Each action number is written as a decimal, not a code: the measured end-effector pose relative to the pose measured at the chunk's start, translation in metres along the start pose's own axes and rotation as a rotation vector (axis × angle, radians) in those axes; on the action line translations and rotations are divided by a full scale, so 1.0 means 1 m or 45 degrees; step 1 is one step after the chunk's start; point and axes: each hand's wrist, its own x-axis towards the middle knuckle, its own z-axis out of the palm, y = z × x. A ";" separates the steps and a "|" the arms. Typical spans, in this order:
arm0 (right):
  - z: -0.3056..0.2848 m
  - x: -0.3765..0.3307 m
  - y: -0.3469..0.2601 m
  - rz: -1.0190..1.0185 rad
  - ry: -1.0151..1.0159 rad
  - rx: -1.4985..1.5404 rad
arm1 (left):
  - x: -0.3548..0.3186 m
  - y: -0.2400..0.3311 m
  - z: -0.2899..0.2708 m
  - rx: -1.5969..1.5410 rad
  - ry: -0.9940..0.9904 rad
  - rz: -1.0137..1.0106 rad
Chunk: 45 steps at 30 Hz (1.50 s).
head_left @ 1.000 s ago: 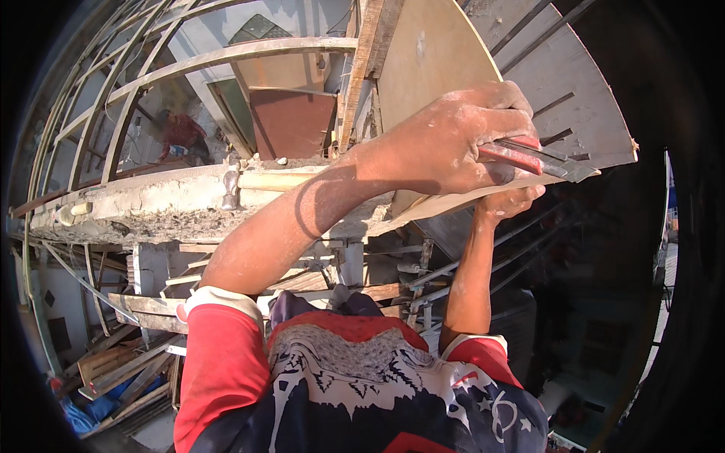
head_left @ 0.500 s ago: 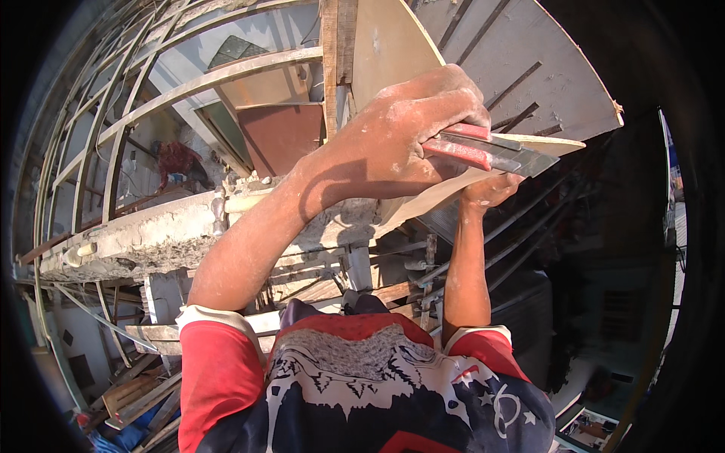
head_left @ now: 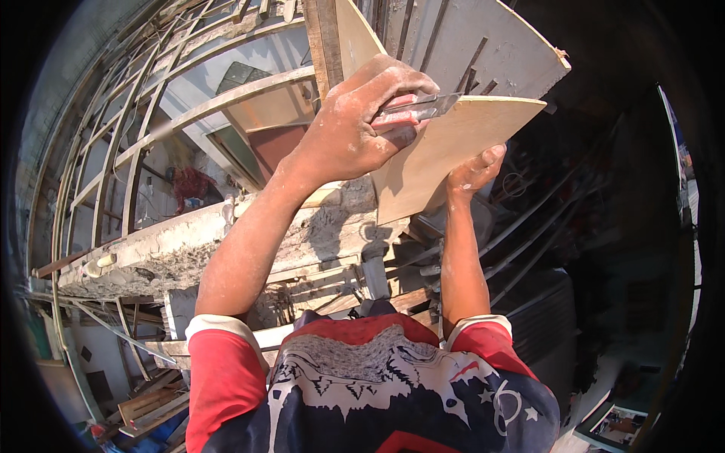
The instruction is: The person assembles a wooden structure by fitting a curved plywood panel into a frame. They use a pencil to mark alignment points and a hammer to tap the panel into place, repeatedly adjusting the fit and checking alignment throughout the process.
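My left hand (head_left: 343,132) is closed round a red-handled utility knife (head_left: 404,113). Its metal blade points right and touches or overlaps the top edge of a thin plywood sheet (head_left: 468,140); I cannot tell which. The sheet is tilted, its pale face toward me, with the hand's shadow on its left part. At the sheet's right side my right hand (head_left: 476,172) grips it, fingers partly hidden behind the board.
A rough concrete ledge (head_left: 174,243) crosses below, with a wooden lattice frame (head_left: 226,94) beyond it. A large pale panel (head_left: 506,45) stands at the back. Another person (head_left: 192,187) bends low at far left. Wood scraps (head_left: 155,408) lie lower left.
My left hand and the knife have moved left and slightly up. The plywood sheet has turned from nearly edge-on to show its broad face. My right hand has shifted left and up.
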 end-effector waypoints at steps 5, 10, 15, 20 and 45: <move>0.000 -0.005 -0.021 -0.003 0.073 -0.129 | -0.004 0.009 -0.007 0.110 -0.106 -0.158; 0.004 -0.003 0.000 0.030 -0.057 0.026 | 0.000 0.014 -0.009 0.178 -0.154 -0.172; 0.001 -0.003 0.007 -0.005 -0.097 0.014 | 0.002 0.018 -0.010 0.138 -0.166 -0.199; -0.009 -0.014 0.021 -0.079 -0.171 -0.021 | 0.002 0.019 -0.011 0.129 -0.192 -0.279; -0.008 -0.038 -0.032 -0.076 0.124 -0.543 | -0.002 0.017 -0.014 0.043 -0.091 -0.155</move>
